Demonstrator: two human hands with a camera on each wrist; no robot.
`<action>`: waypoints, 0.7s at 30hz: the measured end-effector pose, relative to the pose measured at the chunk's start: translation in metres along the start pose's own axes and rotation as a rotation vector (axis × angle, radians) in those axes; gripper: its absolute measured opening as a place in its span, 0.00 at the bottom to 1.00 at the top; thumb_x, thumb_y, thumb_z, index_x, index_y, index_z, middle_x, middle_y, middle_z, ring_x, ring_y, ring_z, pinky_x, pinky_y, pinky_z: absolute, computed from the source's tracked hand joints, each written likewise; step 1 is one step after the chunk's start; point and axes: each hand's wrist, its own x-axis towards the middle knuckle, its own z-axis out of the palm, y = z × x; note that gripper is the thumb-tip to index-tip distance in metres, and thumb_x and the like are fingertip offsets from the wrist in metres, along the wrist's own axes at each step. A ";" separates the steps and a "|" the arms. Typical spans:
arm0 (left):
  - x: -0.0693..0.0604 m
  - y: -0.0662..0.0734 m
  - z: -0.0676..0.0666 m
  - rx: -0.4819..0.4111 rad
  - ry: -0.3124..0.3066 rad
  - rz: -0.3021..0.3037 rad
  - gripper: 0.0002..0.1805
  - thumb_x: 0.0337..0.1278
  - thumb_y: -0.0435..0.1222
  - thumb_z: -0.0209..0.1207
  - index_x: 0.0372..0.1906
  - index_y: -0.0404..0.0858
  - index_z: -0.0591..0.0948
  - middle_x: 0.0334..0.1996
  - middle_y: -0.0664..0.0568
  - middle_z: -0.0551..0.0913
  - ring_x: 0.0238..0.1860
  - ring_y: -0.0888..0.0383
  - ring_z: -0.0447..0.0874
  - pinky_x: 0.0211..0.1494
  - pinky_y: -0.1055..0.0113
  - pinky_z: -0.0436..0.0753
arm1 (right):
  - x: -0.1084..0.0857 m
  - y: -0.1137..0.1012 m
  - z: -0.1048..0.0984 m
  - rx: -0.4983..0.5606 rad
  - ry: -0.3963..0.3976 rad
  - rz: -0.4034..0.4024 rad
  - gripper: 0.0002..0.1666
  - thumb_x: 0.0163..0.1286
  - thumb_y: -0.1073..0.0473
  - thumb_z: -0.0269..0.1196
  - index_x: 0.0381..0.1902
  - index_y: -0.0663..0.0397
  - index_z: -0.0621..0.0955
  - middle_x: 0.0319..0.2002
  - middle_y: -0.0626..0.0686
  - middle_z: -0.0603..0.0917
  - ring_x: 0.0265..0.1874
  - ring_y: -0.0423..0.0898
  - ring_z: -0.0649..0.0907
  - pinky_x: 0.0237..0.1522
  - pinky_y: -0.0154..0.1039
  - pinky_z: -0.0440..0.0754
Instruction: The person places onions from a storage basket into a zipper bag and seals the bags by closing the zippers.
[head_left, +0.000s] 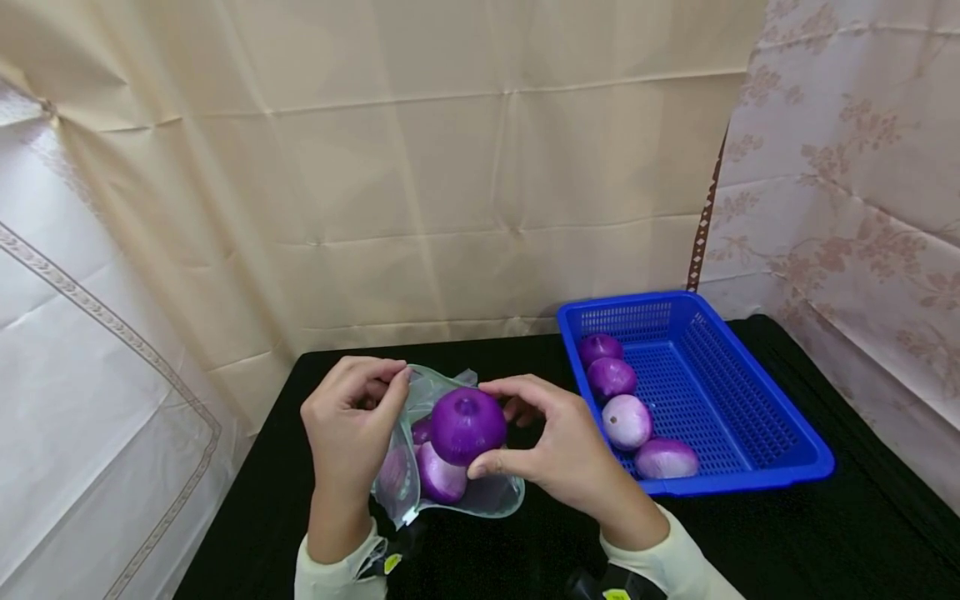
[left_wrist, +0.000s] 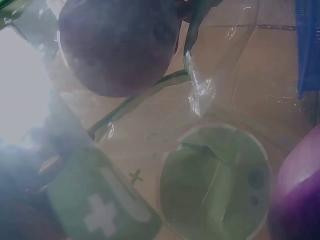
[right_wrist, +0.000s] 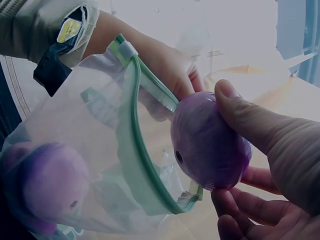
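Note:
A clear zip bag with a green rim (head_left: 491, 498) stands open on the black cloth, with purple onions (head_left: 441, 473) inside. The left hand (head_left: 351, 421) pinches the bag's rim at its upper left between thumb and fingers. Over the bag's mouth, the right hand (head_left: 558, 442) grips a purple onion (head_left: 468, 425), thumb below and fingers behind. In the right wrist view that onion (right_wrist: 210, 140) is held between thumb and fingers beside the green zip edge (right_wrist: 142, 150), and more onions (right_wrist: 55, 180) lie low in the bag. The left wrist view is hazy through the plastic.
At the right stands a blue perforated basket (head_left: 750, 481), with several purple onions (head_left: 627, 422) along its left side. Black cloth (head_left: 247, 533) covers the table. Beige curtain (head_left: 450, 183) hangs behind, with patterned cloth (head_left: 862, 183) on the right and white cloth (head_left: 90, 400) on the left.

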 end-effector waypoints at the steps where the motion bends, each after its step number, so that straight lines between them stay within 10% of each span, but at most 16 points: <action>1: 0.000 0.000 0.000 0.000 0.000 0.001 0.03 0.58 0.31 0.72 0.33 0.34 0.90 0.33 0.52 0.88 0.24 0.65 0.78 0.29 0.79 0.75 | 0.000 0.000 0.001 0.002 0.003 -0.005 0.41 0.41 0.44 0.86 0.57 0.33 0.84 0.47 0.37 0.85 0.41 0.40 0.83 0.43 0.38 0.84; 21: 0.000 0.000 -0.001 0.008 -0.010 -0.006 0.03 0.58 0.32 0.72 0.34 0.35 0.91 0.35 0.54 0.88 0.25 0.65 0.79 0.29 0.79 0.75 | -0.001 0.001 0.010 0.043 0.010 -0.005 0.38 0.45 0.42 0.84 0.57 0.36 0.86 0.51 0.38 0.84 0.43 0.38 0.85 0.46 0.38 0.85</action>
